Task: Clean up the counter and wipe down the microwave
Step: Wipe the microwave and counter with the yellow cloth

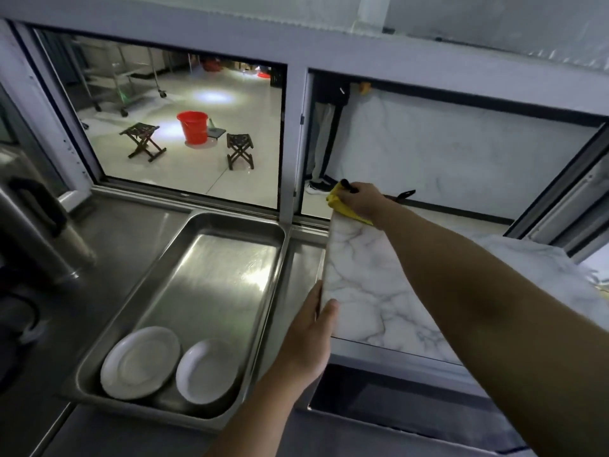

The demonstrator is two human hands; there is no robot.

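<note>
At the far left corner of the white marble-patterned microwave top [372, 285], the right hand [361, 201] presses a crumpled yellow cleaning cloth [342, 207] against the casing, fingers curled round the cloth; the left hand [308, 338] steadies the appliance at its near left edge, thumb on top, the fingers out of sight down the side, so its hold looks like a light clasp; beside the microwave, on the stainless steel surface [125, 232], lies a rectangular steel tray [230, 275] holding a round white plate [140, 362] and a white oval dish [207, 371] at its near end. Judged risks: the cloth sits at the very corner, so a further outward stroke could carry it off the edge toward the open serving window [184, 133]; the tray overhangs the near edge and could tip if knocked by the left forearm.
</note>
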